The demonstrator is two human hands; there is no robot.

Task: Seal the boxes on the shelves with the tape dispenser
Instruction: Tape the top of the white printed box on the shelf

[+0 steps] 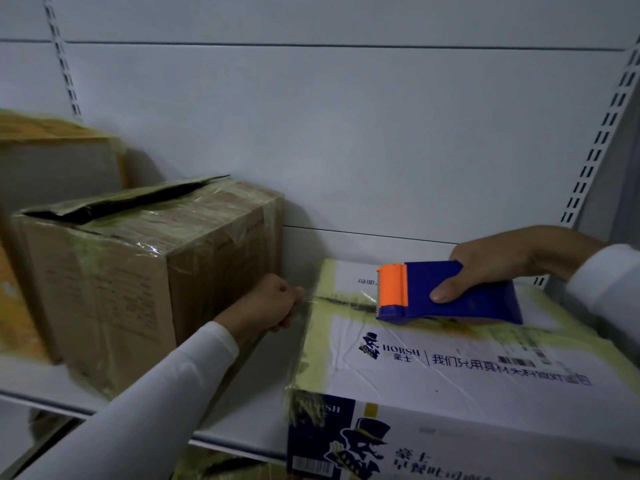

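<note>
A white printed box (450,372) with yellowish old tape lies on the shelf at the right. On its top sits a blue tape dispenser with an orange front (446,292), gripped from behind by my right hand (502,261). A strip of clear tape (343,299) runs from the dispenser's teeth leftward over the box's top seam. My left hand (273,306) pinches the tape's free end at the box's left edge. A brown cardboard box (145,271) with a gaping top flap stands to the left.
Another taped brown box (52,161) stands at the far left, partly cut off. The white shelf board (242,417) carries the boxes, with a white back panel (346,133) and slotted uprights (595,143) behind. A narrow gap separates the brown and white boxes.
</note>
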